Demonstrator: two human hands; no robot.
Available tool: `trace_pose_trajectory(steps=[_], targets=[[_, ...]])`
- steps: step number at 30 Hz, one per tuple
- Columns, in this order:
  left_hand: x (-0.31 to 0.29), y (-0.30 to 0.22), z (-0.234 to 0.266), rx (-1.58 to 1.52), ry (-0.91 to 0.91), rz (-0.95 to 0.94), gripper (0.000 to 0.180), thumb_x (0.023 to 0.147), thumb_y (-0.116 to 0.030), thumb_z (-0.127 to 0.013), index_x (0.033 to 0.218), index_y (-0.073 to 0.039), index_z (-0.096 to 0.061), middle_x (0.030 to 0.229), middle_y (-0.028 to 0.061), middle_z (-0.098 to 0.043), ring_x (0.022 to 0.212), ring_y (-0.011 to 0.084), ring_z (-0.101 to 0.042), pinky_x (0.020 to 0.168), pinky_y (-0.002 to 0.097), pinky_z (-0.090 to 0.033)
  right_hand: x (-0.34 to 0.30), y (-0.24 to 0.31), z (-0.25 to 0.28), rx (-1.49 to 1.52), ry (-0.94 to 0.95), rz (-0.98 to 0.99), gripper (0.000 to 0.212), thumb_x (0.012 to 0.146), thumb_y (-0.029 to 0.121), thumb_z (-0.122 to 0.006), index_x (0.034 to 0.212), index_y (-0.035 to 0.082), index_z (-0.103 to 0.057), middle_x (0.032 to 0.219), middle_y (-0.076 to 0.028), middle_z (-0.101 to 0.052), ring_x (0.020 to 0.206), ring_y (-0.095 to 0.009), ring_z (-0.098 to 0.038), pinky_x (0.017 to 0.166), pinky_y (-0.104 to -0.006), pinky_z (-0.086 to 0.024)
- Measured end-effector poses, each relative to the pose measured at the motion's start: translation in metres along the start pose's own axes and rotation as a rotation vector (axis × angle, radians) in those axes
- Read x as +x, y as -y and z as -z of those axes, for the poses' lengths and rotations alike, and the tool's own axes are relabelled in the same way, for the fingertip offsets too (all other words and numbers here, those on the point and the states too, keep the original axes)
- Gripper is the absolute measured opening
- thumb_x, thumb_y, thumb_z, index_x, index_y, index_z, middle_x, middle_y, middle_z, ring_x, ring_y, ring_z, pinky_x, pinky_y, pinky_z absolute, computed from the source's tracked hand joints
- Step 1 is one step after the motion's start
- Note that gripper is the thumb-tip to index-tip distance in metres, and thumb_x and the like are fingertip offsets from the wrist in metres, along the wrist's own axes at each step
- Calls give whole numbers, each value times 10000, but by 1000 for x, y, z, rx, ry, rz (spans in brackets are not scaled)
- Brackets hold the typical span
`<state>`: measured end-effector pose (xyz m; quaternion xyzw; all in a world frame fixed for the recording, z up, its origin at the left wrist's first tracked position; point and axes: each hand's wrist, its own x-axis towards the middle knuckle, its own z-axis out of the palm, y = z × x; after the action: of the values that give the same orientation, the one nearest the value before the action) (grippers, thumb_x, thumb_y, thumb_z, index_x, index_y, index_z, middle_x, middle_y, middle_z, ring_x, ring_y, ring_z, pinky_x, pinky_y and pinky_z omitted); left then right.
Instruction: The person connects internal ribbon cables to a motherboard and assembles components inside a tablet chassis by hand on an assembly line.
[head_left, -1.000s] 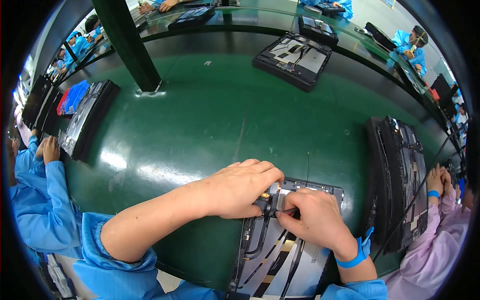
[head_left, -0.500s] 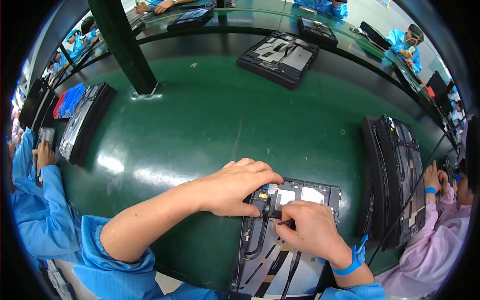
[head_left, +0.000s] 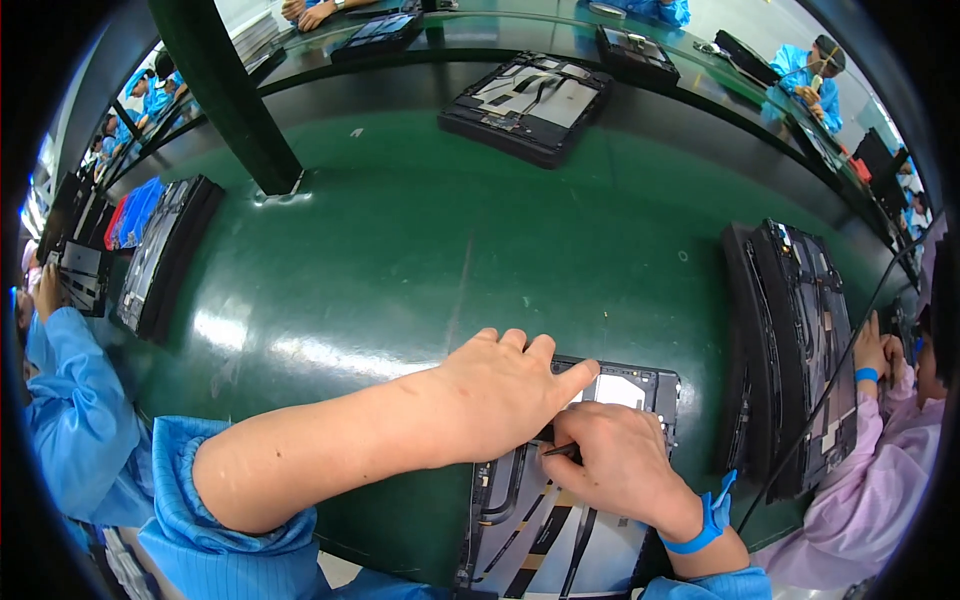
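An opened tablet-like device lies before me, with a black frame, silver inner plates and dark ribbon cables. My left hand is over its upper left part, back of the hand up. Its index finger stretches right across the device and the other fingers are apart, their tips hidden. Low over the middle of the device, my right hand is closed on a thin black tool. Only a short dark end of that tool shows, so its exact kind is unclear. A blue band circles my right wrist.
Stacked opened devices stand at the right, beside a co-worker in a pink sleeve. Another stack is at the left, near a blue-sleeved co-worker. One device lies farther back. A dark green post rises from the green table.
My left hand has shifted right and nearer my right hand, hiding more of the device's upper left corner. My right hand stays almost in place. The left co-worker's hand has moved.
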<state>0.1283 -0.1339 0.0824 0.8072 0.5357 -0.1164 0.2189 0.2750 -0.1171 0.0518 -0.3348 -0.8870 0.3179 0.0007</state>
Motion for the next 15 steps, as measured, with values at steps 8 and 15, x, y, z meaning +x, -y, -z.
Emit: trace_pose_trajectory(steps=[8,15], targets=[[-6,39,-27,-439,-275,-207,775,592,-114,-669,1236,-62,-241,1088,166,-441,1012,303,-413,876,359,-323,-1,-7,-7,-6,-104,72,145,607,186,-545,576,47,-521,585,-75,-524,530,-256,-528,447,-354,-393],[1,29,-15,-398,-159,-126,811,576,-78,-668,1246,-64,-211,1050,167,-469,1009,315,-426,831,385,-360,-2,-10,-4,-21,-109,97,157,609,192,-545,577,41,-519,594,-78,-526,533,-265,-527,460,-358,-396]])
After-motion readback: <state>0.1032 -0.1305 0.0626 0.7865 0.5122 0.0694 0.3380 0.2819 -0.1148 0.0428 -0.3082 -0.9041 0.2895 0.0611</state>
